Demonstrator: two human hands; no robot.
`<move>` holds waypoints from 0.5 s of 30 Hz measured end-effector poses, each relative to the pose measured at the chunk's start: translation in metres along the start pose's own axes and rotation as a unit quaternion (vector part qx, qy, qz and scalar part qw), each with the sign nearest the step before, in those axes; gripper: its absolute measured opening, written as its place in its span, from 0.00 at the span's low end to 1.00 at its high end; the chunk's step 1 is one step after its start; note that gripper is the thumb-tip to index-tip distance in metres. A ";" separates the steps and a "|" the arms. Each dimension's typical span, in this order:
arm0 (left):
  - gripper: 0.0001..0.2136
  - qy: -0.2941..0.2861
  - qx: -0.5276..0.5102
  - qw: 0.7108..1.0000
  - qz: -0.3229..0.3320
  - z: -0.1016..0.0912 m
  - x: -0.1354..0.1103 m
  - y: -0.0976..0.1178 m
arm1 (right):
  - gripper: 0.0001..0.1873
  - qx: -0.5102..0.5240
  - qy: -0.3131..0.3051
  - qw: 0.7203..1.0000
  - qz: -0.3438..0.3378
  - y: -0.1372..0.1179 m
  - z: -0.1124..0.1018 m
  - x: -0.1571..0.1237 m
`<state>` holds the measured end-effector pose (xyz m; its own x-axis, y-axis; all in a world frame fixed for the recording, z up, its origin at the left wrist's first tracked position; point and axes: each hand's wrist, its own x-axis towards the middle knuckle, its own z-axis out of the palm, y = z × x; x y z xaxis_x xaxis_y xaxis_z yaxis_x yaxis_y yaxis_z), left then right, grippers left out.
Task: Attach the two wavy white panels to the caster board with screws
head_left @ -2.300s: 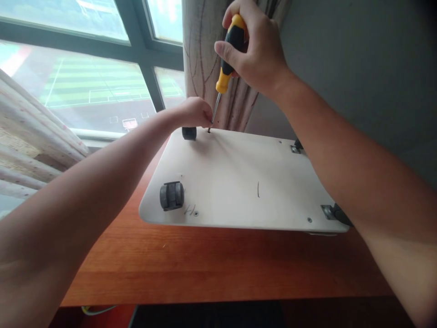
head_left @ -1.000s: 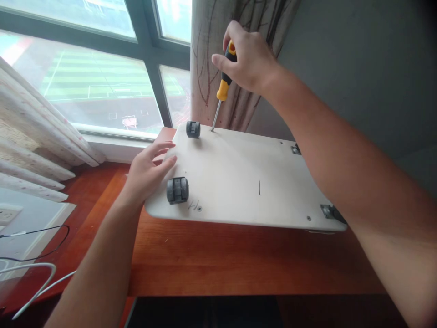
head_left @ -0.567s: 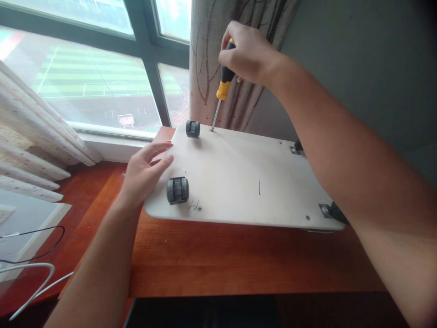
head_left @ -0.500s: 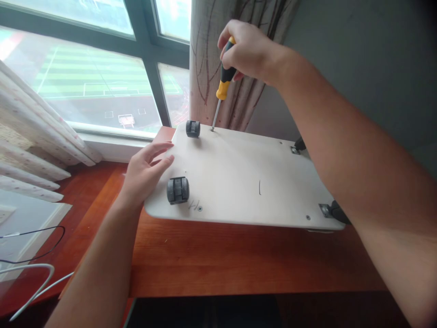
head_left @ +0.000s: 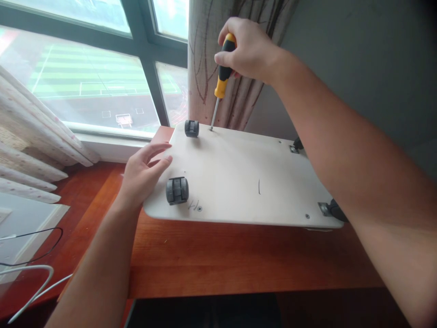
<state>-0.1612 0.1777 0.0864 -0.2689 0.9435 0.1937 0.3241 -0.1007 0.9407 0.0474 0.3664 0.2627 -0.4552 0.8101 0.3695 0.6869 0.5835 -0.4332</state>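
My right hand (head_left: 247,50) is wrapped round the black-and-yellow handle of a screwdriver (head_left: 223,75). The tool stands nearly upright, its tip on a screw (head_left: 211,129) near the far edge of a white board (head_left: 232,177). My left hand (head_left: 145,171) grips the board's left end, thumb over the top; some of its fingers are partly hidden. Grey caster wheels stick up beside that hand: a near one (head_left: 177,190) and a far one (head_left: 191,129). At the right end, two more dark casters with metal plates (head_left: 324,209) are partly covered by my right forearm.
The board lies on a reddish wooden table (head_left: 239,259), whose front edge runs below it. A window (head_left: 88,82) and a patterned curtain (head_left: 205,54) are behind. Cables (head_left: 44,269) hang at lower left, near a wall socket (head_left: 4,214).
My right fingers have shifted on the handle, with the thumb now extended further across it. The screwdriver tip stays on the same screw, and my left hand keeps its place. The view shifts slightly.
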 end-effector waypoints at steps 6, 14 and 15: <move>0.17 -0.006 0.009 1.000 0.004 0.000 -0.001 -0.001 | 0.13 -0.127 0.034 0.991 0.003 -0.001 0.001 -0.001; 0.17 -0.005 0.022 1.000 0.004 0.001 -0.002 0.003 | 0.12 -0.065 0.037 0.996 -0.043 -0.003 0.004 -0.004; 0.17 -0.006 0.023 1.000 0.004 0.001 -0.002 0.004 | 0.14 -0.109 0.054 0.991 -0.050 -0.004 0.004 -0.004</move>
<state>-0.1587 0.1761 0.0896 -0.2547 0.9465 0.1980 0.3679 -0.0945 0.9250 0.0447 0.3610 0.2595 -0.4720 0.7312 0.4925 0.7528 0.6250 -0.2063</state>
